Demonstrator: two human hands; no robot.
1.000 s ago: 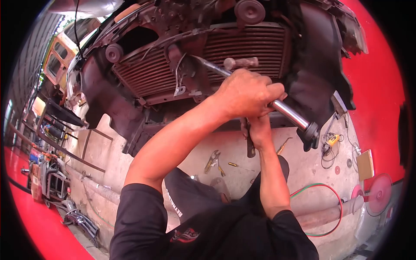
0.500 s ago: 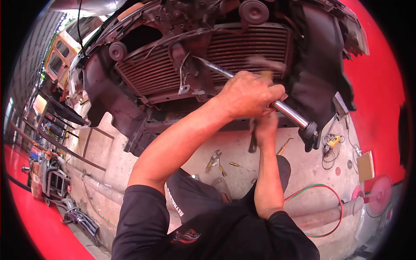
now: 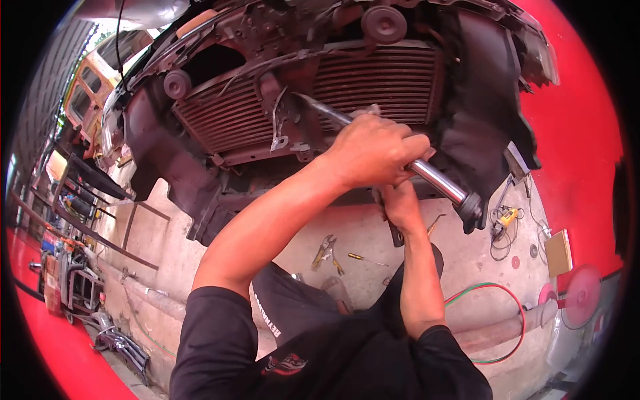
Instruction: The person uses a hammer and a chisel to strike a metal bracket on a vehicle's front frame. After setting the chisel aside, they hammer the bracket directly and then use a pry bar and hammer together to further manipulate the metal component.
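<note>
Both of my hands are busy under the stripped front of the vehicle: my left hand point(image 3: 373, 150) is clenched around a long chrome bar point(image 3: 437, 179), whose far tip is wedged against the rusty bracket point(image 3: 283, 107) in front of the finned radiator point(image 3: 373, 80), while its black butt end hangs toward the concrete floor point(image 3: 360, 233). My right hand point(image 3: 398, 200), just beneath, grips a dark tool handle point(image 3: 395, 235); its head is hidden behind my left fist. If the bar's tip slips off the bracket, I judge it could gouge the thin fins or throw my knuckles into the jagged metal. Pliers point(image 3: 325, 248) and a screwdriver point(image 3: 363, 257) lie loose on the floor below.
</note>
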